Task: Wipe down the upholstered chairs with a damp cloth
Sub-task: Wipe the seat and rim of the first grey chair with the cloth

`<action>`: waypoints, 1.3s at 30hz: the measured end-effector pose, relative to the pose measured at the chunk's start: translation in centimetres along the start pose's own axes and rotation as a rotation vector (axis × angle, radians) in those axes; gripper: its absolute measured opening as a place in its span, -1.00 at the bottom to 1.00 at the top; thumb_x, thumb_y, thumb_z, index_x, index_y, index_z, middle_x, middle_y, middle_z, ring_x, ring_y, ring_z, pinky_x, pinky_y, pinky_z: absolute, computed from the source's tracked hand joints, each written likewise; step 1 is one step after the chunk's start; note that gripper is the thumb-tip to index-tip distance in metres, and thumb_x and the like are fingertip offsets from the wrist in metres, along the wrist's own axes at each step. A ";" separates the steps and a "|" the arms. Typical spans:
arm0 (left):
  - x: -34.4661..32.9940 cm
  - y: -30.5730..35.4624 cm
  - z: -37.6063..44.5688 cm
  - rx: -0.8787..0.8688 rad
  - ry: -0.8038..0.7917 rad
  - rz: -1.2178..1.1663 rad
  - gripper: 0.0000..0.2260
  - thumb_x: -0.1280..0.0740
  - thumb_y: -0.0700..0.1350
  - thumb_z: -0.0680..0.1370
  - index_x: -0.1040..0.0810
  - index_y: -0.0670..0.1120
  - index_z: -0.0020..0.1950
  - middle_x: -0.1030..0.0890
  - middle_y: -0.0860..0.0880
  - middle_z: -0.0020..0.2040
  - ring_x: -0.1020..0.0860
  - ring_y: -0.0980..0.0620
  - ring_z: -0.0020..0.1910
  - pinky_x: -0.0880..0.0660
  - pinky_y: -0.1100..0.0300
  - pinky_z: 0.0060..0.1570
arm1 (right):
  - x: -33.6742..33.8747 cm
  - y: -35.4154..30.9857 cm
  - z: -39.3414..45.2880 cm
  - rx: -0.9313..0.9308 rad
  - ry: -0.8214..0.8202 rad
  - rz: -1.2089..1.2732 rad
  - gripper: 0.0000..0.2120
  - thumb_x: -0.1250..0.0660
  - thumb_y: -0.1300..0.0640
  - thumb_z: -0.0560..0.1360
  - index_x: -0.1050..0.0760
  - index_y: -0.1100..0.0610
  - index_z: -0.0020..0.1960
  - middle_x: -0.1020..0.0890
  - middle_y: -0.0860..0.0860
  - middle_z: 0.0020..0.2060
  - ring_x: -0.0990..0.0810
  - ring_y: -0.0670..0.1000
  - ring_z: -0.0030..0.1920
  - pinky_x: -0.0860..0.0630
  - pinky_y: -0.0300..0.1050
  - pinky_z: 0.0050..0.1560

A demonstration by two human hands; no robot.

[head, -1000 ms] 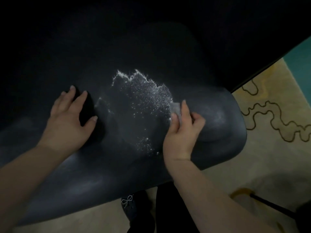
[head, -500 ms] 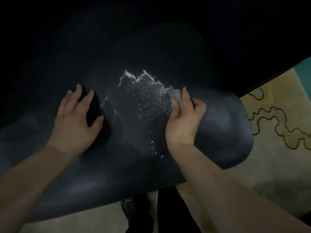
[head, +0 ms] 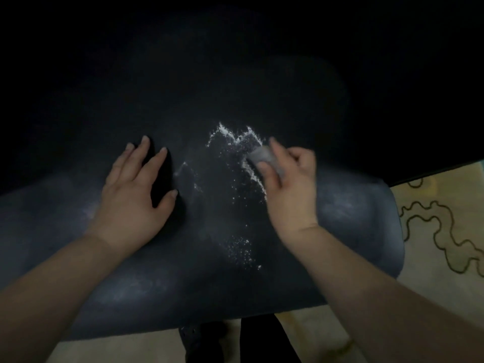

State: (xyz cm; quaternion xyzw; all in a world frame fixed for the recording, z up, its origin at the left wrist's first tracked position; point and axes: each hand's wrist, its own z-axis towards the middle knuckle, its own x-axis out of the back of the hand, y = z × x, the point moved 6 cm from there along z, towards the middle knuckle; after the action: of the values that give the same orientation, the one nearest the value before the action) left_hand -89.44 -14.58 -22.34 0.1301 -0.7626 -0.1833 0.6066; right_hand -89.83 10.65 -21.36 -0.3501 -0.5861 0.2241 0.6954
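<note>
2 hands, 1 cloth, 1 chair

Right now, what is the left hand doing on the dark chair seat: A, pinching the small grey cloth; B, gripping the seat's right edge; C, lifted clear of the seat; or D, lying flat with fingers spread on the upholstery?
D: the left hand lies flat, fingers spread, on the chair seat, left of the white powder, while the right hand pinches the grey cloth.

Right hand with cloth has swept left into white powder, pushing new ridge.
</note>
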 end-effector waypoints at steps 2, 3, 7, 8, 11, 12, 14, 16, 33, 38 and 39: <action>0.1 -0.1 -0.1 -0.013 -0.002 -0.009 -0.35 -0.41 -0.04 0.50 -0.22 -0.01 0.53 -0.08 -0.04 0.56 0.01 -0.05 0.54 -0.03 -0.03 0.49 | 1.6 1.1 2.8 -0.067 0.095 -0.015 -0.58 -0.35 0.17 0.53 -0.44 0.20 0.37 -0.30 0.04 0.09 -0.37 -0.08 0.07 -0.18 -0.56 0.20; 0.2 -0.2 -0.1 -0.013 -0.008 -0.017 -0.35 -0.41 -0.03 0.50 -0.21 0.00 0.53 -0.08 -0.03 0.56 0.02 -0.03 0.54 -0.02 -0.02 0.49 | 2.0 1.6 4.6 -0.087 0.113 -0.034 -0.57 -0.34 0.17 0.54 -0.42 0.20 0.39 -0.29 0.03 0.10 -0.35 -0.10 0.08 -0.15 -0.60 0.17; 0.1 -0.4 -0.3 -0.018 -0.027 -0.024 -0.35 -0.35 0.05 0.50 -0.17 0.05 0.54 -0.02 0.04 0.57 0.08 0.05 0.54 0.02 0.04 0.50 | 0.1 1.6 8.3 -0.083 0.051 -0.071 -0.60 -0.32 0.17 0.55 -0.44 0.19 0.38 -0.29 -0.02 0.10 -0.39 -0.06 0.13 -0.18 -0.60 0.14; 0.1 -0.3 -0.3 -0.021 -0.024 -0.025 -0.35 -0.35 0.04 0.50 -0.18 0.04 0.54 -0.02 0.04 0.57 0.08 0.05 0.54 0.03 0.06 0.50 | -0.7 0.8 7.7 -0.030 0.034 -0.065 -0.62 -0.32 0.18 0.54 -0.46 0.18 0.35 -0.32 -0.01 0.09 -0.41 -0.03 0.12 -0.21 -0.55 0.16; 0.2 -0.2 -0.2 -0.017 -0.018 -0.034 -0.35 -0.38 0.02 0.50 -0.20 0.02 0.54 -0.04 0.01 0.57 0.07 0.03 0.54 0.02 0.06 0.49 | -3.1 -1.9 3.3 0.187 -0.145 -0.055 -0.64 -0.33 0.19 0.50 -0.53 0.16 0.29 -0.43 0.07 0.07 -0.44 0.01 0.07 -0.31 -0.36 0.20; 0.2 -0.1 -0.2 -0.016 -0.018 -0.034 -0.35 -0.38 0.02 0.50 -0.20 0.02 0.54 -0.05 0.00 0.57 0.06 0.02 0.54 0.02 0.05 0.49 | -3.6 -2.4 1.9 0.216 -0.218 -0.039 -0.64 -0.35 0.19 0.50 -0.53 0.15 0.29 -0.44 0.07 0.07 -0.45 -0.01 0.08 -0.32 -0.35 0.20; 0.4 -0.1 -0.1 -0.022 -0.023 -0.033 -0.35 -0.38 0.03 0.50 -0.20 0.02 0.54 -0.05 0.00 0.57 0.07 0.03 0.54 0.03 0.08 0.49 | -3.3 -2.7 1.3 0.194 -0.254 0.022 -0.63 -0.35 0.19 0.50 -0.52 0.16 0.30 -0.42 0.05 0.07 -0.40 -0.11 0.07 -0.29 -0.45 0.20; 0.5 -0.1 -0.1 -0.023 -0.036 -0.040 -0.36 -0.36 0.04 0.51 -0.19 0.03 0.54 -0.03 0.03 0.57 0.10 0.08 0.54 0.07 0.14 0.48 | -2.3 -2.2 3.5 0.124 -0.131 0.055 -0.62 -0.34 0.21 0.50 -0.50 0.20 0.31 -0.37 0.05 0.06 -0.37 -0.16 0.05 -0.24 -0.52 0.19; 1.5 -1.1 -4.0 0.075 0.034 -0.100 -0.49 -0.33 -0.03 0.53 -0.34 -0.03 0.48 -0.14 0.02 0.55 -0.03 0.05 0.53 -0.03 0.12 0.46 | -3.6 -4.4 3.1 0.278 -0.427 0.015 -0.49 -0.36 -0.08 0.46 -0.49 0.12 0.34 -0.38 -0.02 0.09 -0.41 -0.09 0.15 -0.34 -0.30 0.27; 1.5 -1.9 -5.0 0.103 0.075 -0.125 -0.52 -0.37 -0.08 0.53 -0.39 -0.07 0.44 -0.20 -0.03 0.53 -0.09 -0.01 0.52 -0.06 0.09 0.45 | -3.4 -4.1 3.7 0.181 -0.480 -0.181 -0.50 -0.23 -0.21 0.48 -0.49 0.02 0.33 -0.49 -0.08 -0.08 -0.53 0.03 0.02 -0.49 0.08 0.14; 1.4 -2.0 -5.1 0.104 0.080 -0.128 -0.52 -0.36 -0.08 0.53 -0.40 -0.07 0.44 -0.21 -0.03 0.53 -0.10 -0.01 0.52 -0.07 0.08 0.45 | -3.5 -4.0 2.9 0.184 -0.515 -0.201 -0.51 -0.26 -0.21 0.47 -0.50 0.01 0.32 -0.50 -0.09 -0.11 -0.53 0.03 -0.01 -0.50 0.12 0.11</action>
State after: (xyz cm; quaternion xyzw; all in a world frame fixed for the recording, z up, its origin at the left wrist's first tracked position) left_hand -84.85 -17.62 -20.96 0.2171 -0.7363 -0.1768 0.6159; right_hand -93.83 6.12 -20.47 -0.1574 -0.7521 0.2879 0.5715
